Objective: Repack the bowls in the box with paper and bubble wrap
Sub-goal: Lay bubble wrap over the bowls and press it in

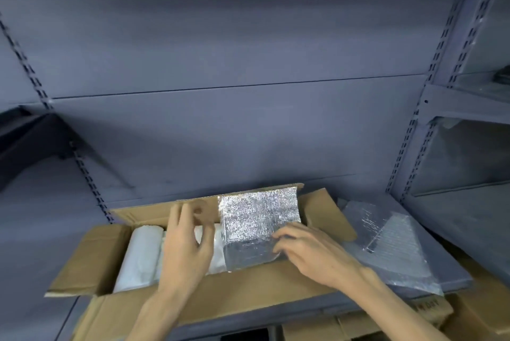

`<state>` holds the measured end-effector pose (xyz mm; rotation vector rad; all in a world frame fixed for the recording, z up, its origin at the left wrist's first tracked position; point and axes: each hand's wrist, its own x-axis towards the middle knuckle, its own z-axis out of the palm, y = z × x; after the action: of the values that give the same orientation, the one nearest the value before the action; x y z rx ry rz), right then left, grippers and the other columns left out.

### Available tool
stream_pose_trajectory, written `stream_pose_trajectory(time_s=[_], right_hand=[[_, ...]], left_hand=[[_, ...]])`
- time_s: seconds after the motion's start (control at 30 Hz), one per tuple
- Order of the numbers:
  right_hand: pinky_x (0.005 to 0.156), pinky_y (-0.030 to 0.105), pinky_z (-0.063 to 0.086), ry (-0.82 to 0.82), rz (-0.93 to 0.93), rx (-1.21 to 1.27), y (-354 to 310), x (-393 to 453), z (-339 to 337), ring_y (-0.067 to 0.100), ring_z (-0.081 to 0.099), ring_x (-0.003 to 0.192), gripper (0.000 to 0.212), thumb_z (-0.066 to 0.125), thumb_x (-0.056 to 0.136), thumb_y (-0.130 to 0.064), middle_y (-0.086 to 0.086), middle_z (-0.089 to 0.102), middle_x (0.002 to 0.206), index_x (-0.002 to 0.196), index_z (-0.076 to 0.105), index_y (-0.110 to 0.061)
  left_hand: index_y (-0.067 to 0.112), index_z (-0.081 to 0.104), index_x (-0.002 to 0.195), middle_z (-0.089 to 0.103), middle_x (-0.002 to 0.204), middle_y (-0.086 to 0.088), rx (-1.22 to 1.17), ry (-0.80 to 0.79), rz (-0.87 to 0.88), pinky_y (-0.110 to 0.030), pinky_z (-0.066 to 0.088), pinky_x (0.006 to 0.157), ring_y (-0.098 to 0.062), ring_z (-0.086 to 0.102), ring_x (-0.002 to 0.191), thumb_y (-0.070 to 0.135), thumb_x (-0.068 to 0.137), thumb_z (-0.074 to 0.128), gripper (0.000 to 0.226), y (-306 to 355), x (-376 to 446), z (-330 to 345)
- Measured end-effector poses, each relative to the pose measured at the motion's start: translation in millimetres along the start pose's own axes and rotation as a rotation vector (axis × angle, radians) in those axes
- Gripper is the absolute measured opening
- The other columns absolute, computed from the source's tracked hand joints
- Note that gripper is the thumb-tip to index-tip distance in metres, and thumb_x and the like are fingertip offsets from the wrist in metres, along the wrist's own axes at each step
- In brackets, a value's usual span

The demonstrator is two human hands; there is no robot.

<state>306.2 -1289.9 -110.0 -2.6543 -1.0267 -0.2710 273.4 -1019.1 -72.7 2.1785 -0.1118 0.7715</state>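
In the right half of the box (pixel 248 289), at about 3 o'clock from its middle, a wrap sheet (pixel 255 226) stands nearly upright, its upper part leaning on the far wall and its lower edge bent toward the near wall. The right hand (pixel 309 253) is the nearer one: its curled fingers pinch the sheet's lower right edge, so the sheet lies at 10 o'clock from that grip and its long axis runs from near to far. The left hand (pixel 186 246) hovers over the box's middle, at 9 o'clock from the sheet, fingers loosely bent and holding nothing that I can see. Under it and on toward 9 o'clock lie white bundles (pixel 143 255), side by side, long axes near to far; they are probably the paper-wrapped bowls, though no bowl shows bare. More wrap (pixel 392 244) lies on the shelf (pixel 452 271) at 3 o'clock, outside the box. I judge the next move to be laying the sheet down leftward over the bundles.
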Motion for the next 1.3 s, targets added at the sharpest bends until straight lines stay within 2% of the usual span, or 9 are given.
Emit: stream_pose_trajectory(time_s=[0.17, 0.3, 0.4, 0.53, 0.7, 0.8, 0.93, 1.13, 1.3], right_hand=[[0.094, 0.021, 0.044, -0.003, 0.060, 0.004, 2.4, 1.7, 0.1, -0.001, 0.048, 0.121, 0.030, 0.046, 0.099, -0.022, -0.021, 0.058, 0.127, 0.108, 0.072, -0.034], [0.095, 0.022, 0.044, -0.110, 0.138, 0.050, 0.1, 0.8, -3.3, -0.008, 0.044, 0.123, 0.034, 0.041, 0.100, -0.044, -0.025, 0.055, 0.130, 0.116, 0.070, -0.036], [0.097, 0.027, 0.042, -0.112, 0.216, 0.088, -1.1, -7.0, -6.7, -0.007, 0.048, 0.116, 0.057, 0.029, 0.100, -0.066, -0.025, 0.059, 0.123, 0.110, 0.072, -0.030], [0.089, 0.035, 0.041, 0.265, 0.339, -0.018, 16.9, -25.1, -18.4, 0.006, 0.054, 0.100, 0.050, 0.031, 0.105, -0.051, -0.020, 0.064, 0.100, 0.094, 0.072, -0.025], [0.075, 0.044, 0.051, 0.621, 0.705, 0.092, 71.3, -66.6, -22.5, 0.023, 0.060, 0.088, 0.017, 0.055, 0.102, -0.017, 0.001, 0.067, 0.096, 0.107, 0.071, -0.013], [0.087, 0.043, 0.052, 0.353, 0.890, 0.039, 97.9, -90.2, -5.9, 0.030, 0.061, 0.106, 0.025, 0.061, 0.097, -0.011, 0.008, 0.066, 0.113, 0.120, 0.067, -0.014], [0.104, 0.037, 0.043, 0.037, 0.954, -0.042, 116.3, -102.3, 20.8, 0.022, 0.047, 0.131, 0.044, 0.057, 0.099, -0.028, -0.003, 0.051, 0.143, 0.142, 0.052, -0.026], [0.104, 0.038, 0.039, -0.034, 0.985, -0.142, 128.9, -91.7, 33.4, 0.020, 0.039, 0.133, 0.058, 0.048, 0.096, -0.060, -0.009, 0.048, 0.145, 0.148, 0.042, -0.034], [0.094, 0.037, 0.039, -0.018, 0.981, -0.270, 127.0, -88.5, 32.1, 0.015, 0.046, 0.120, 0.035, 0.044, 0.098, -0.050, -0.014, 0.058, 0.131, 0.128, 0.061, -0.041]], left_hand=[[0.011, 0.072, 0.105, 0.064, 0.105, -0.001, 0.226, -0.315, 0.501, -0.038, 0.049, 0.084, -0.024, 0.058, 0.095, 0.003, 0.088, 0.066, 0.020, 2.4, 10.2, 10.3], [0.018, 0.061, 0.133, 0.056, 0.131, -0.004, 0.290, -0.656, 0.429, -0.041, 0.044, 0.102, -0.026, 0.050, 0.121, 0.034, 0.096, 0.063, 0.041, -6.5, 17.3, 44.9], [0.027, 0.047, 0.145, 0.045, 0.143, 0.003, 0.319, -0.784, 0.373, -0.039, 0.037, 0.111, -0.019, 0.038, 0.134, 0.057, 0.095, 0.056, 0.059, -12.2, 23.7, 68.2], [0.041, 0.032, 0.150, 0.028, 0.154, 0.008, 0.536, -0.859, 0.473, -0.045, 0.018, 0.123, -0.020, 0.016, 0.147, 0.073, 0.089, 0.045, 0.070, -12.9, 30.4, 90.4], [0.058, 0.015, 0.149, 0.016, 0.159, 0.007, 0.576, -1.039, 0.460, -0.055, 0.008, 0.122, -0.018, 0.009, 0.148, 0.071, 0.085, 0.053, 0.076, -4.9, 43.5, 103.0], [0.065, 0.007, 0.146, 0.002, 0.164, 0.017, 0.569, -1.158, 0.376, -0.052, 0.016, 0.119, -0.012, -0.002, 0.152, 0.074, 0.079, 0.053, 0.082, -6.7, 48.4, 109.1], [0.070, -0.002, 0.142, -0.013, 0.164, 0.023, 0.513, -1.190, 0.331, -0.042, 0.010, 0.117, -0.004, -0.012, 0.151, 0.074, 0.077, 0.049, 0.083, -18.1, 46.5, 121.2], [0.061, -0.005, 0.149, -0.017, 0.165, 0.016, 0.519, -1.093, 0.451, -0.040, 0.004, 0.124, -0.008, -0.022, 0.150, 0.090, 0.080, 0.029, 0.082, -22.3, 38.7, 142.7], [0.055, -0.010, 0.151, -0.017, 0.165, 0.009, 0.594, -1.026, 0.564, -0.052, 0.011, 0.121, -0.015, -0.021, 0.151, 0.092, 0.080, 0.011, 0.083, -26.5, 33.4, 145.4]])
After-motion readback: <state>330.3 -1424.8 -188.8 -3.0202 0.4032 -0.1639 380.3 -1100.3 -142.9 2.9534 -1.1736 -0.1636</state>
